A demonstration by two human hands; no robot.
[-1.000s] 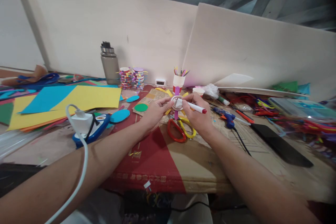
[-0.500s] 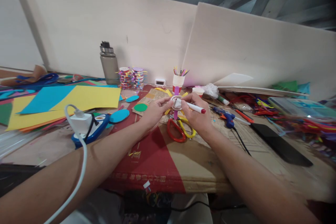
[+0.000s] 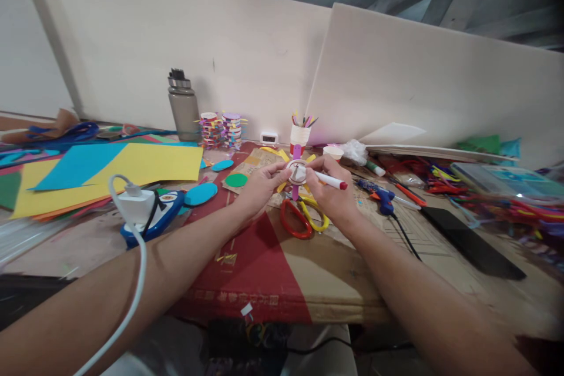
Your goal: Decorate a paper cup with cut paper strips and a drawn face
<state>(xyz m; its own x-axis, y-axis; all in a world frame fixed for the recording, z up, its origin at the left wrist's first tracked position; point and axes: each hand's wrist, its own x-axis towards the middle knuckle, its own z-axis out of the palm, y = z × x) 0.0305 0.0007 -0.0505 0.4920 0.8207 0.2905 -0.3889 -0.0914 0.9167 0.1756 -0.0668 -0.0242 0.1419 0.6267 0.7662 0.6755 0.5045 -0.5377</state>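
My left hand [image 3: 259,189] pinches the rim of a small white paper cup [image 3: 298,174], its round end facing me. Purple and yellow strips stick out around the cup. My right hand [image 3: 333,195] is closed on a white marker [image 3: 331,180] with a red end pointing right; its tip is at the cup, hidden by my fingers. Just below the cup, scissors [image 3: 296,223] with one red and one yellow handle lie on the cardboard [image 3: 247,270].
Coloured paper sheets [image 3: 154,165], a power strip [image 3: 170,211] and a grey bottle [image 3: 184,108] are on the left. Decorated cup stacks [image 3: 231,132] and a pencil cup [image 3: 299,134] stand behind. A blue glue gun [image 3: 385,200] and black phone [image 3: 473,241] lie right.
The marker and right hand have shifted very slightly to the right. My left hand keeps its hold on the cup.
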